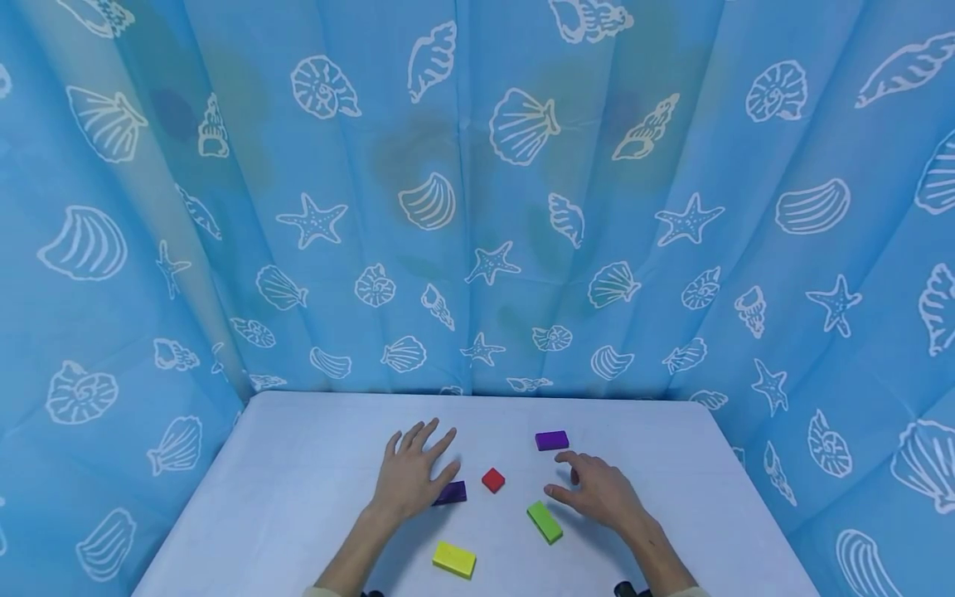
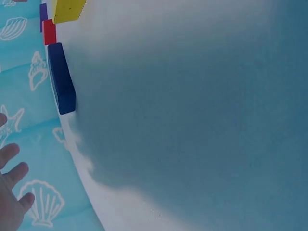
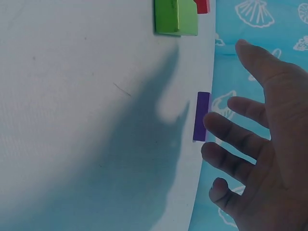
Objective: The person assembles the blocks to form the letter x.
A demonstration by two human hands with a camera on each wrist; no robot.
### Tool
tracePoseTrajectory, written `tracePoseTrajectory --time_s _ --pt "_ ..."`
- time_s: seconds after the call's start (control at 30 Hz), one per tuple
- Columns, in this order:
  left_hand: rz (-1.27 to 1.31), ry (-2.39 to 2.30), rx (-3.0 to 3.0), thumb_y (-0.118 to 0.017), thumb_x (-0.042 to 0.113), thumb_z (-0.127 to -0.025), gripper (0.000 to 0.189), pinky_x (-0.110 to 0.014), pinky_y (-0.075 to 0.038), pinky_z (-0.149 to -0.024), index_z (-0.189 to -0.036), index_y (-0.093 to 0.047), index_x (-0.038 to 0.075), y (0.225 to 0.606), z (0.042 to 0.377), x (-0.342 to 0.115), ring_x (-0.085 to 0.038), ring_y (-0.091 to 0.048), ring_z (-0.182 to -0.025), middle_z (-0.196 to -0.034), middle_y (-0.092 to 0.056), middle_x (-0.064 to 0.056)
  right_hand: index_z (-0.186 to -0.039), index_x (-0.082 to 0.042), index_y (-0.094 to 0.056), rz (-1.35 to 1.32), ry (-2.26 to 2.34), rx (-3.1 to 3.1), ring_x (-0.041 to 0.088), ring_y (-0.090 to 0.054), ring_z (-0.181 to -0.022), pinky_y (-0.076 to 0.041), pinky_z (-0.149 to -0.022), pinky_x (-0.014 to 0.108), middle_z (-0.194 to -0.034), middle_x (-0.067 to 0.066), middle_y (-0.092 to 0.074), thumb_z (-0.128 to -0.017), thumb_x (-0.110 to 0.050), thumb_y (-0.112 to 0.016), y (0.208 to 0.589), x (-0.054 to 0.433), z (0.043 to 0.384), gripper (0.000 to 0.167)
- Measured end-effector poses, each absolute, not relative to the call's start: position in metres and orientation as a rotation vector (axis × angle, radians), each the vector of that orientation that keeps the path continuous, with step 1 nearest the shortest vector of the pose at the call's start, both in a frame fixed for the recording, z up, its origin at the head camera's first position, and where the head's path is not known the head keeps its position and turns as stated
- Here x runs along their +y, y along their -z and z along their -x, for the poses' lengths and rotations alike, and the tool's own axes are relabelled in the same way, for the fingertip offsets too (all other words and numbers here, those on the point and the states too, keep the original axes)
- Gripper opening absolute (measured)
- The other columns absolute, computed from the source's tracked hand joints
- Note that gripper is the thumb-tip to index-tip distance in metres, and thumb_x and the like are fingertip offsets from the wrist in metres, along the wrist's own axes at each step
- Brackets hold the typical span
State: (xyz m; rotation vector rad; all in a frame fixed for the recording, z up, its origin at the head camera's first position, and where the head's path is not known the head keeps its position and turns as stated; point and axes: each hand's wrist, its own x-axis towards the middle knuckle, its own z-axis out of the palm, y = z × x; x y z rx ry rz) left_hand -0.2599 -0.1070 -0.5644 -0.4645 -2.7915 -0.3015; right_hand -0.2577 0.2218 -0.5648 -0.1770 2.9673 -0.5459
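Note:
My left hand (image 1: 410,481) hovers over the table with its fingers spread and nothing in it. Partly hidden behind its thumb lies a dark purple block (image 1: 452,493), which looks navy in the left wrist view. My right hand (image 1: 600,491) is held above the table, fingers loosely bent and empty. Just beyond its fingertips lies a purple block (image 1: 552,440); a green block (image 1: 545,522) sits to the left below its thumb. Between the hands is a small red block (image 1: 493,480). Nearer the front lies a yellow block (image 1: 454,560).
The blocks lie apart from one another on a white table (image 1: 313,439). A blue curtain (image 1: 462,207) printed with white seashells and starfish hangs behind the table and along both sides.

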Motion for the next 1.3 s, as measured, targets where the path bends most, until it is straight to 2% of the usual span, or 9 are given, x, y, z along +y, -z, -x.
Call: tracePoseTrajectory --time_s 0.23,0.6,0.93,1.3 --pt "0.497 0.372 -2.856 -0.057 0.056 -0.096 0.058 -0.061 -0.032 -0.111 -0.148 -0.051 0.032 0.565 0.262 -0.1 -0.034 -0.045 -0.138 -0.152 -0.049 -0.004 -0.126 -0.022 -0.064 0.192 0.623 2.844 0.014 -0.053 -0.071 -0.045 -0.064 0.033 -0.078 -0.004 -0.057 -0.081 -0.058 -0.076 0.569 0.22 0.255 0.059" --pt "0.53 0.42 -2.913 -0.061 0.053 -0.095 0.051 -0.059 -0.037 -0.106 -0.143 -0.057 0.033 0.57 0.264 -0.088 -0.029 -0.054 -0.13 -0.14 -0.061 -0.001 -0.113 -0.023 -0.063 0.194 0.731 2.737 0.015 -0.052 -0.066 -0.04 -0.06 0.031 -0.073 0.0 -0.055 -0.081 -0.057 -0.077 0.57 0.218 0.249 0.048" --pt "0.58 0.516 -2.93 -0.065 0.051 -0.094 0.044 -0.057 -0.043 -0.099 -0.135 -0.064 0.034 0.576 0.267 -0.082 -0.025 -0.06 -0.119 -0.128 -0.068 0.003 -0.111 -0.022 -0.062 0.231 0.757 2.683 0.015 -0.052 -0.065 -0.038 -0.057 0.028 -0.072 0.0 -0.056 -0.08 -0.055 -0.078 0.576 0.215 0.248 0.048" --pt "0.595 0.672 -2.993 -0.068 0.049 -0.093 0.044 -0.056 -0.043 -0.098 -0.134 -0.065 0.034 0.581 0.27 -0.071 -0.023 -0.06 -0.12 -0.128 -0.069 0.003 -0.106 -0.022 -0.061 0.274 0.806 2.636 0.016 -0.052 -0.065 -0.038 -0.056 0.029 -0.071 0.0 -0.056 -0.079 -0.055 -0.079 0.577 0.213 0.246 0.046"
